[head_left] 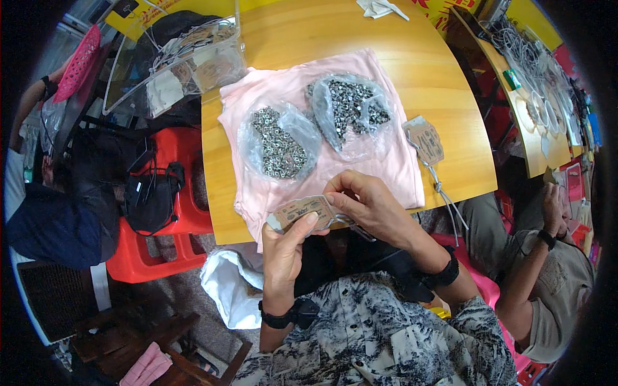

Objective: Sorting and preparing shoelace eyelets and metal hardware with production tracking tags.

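My left hand (283,257) grips a brown printed cardboard tag (302,211) at the table's near edge, thumb on top of it. A grey cord hangs from the tag's right side, below my right hand (376,209). That hand's thumb and index finger are pinched at the tag's upper right corner; what lies between the fingertips is hidden. Beyond the hands, two clear plastic bags lie on a pink cloth (402,170). Small silvery ring-like metal pieces (280,151) fill the left bag, and darker metal pieces (351,106) fill the right one.
Right of the cloth lies another cardboard tag (426,140) with knotted grey cord. A clear bin (219,67) of tags and cords stands at the far left. Red stools (138,251) are on the left. A co-worker (547,283) sits at the right, beside a side table (537,151).
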The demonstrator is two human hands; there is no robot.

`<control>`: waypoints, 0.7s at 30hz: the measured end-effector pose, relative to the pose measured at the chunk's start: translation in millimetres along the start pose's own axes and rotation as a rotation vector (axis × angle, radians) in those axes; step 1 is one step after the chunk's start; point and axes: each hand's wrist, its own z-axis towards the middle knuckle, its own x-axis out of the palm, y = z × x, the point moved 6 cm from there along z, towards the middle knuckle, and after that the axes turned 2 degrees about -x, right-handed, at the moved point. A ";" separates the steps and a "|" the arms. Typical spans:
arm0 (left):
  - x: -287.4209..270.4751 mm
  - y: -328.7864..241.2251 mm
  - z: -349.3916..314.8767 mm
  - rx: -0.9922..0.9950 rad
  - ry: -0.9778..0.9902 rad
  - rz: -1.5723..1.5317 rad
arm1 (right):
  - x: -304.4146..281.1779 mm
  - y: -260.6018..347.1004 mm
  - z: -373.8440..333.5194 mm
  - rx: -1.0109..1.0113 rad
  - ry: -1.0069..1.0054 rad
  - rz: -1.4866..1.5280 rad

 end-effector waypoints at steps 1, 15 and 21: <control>-0.1 0.3 0.2 -0.004 -0.010 -0.001 | 1.7 -1.1 -0.5 0.025 0.017 0.092; 2.5 -2.2 -3.8 0.061 -0.045 0.043 | 9.5 -7.9 -8.4 0.107 0.024 0.291; 3.4 -0.8 -3.8 0.039 -0.055 0.015 | 8.9 -9.8 -9.8 0.101 -0.001 0.291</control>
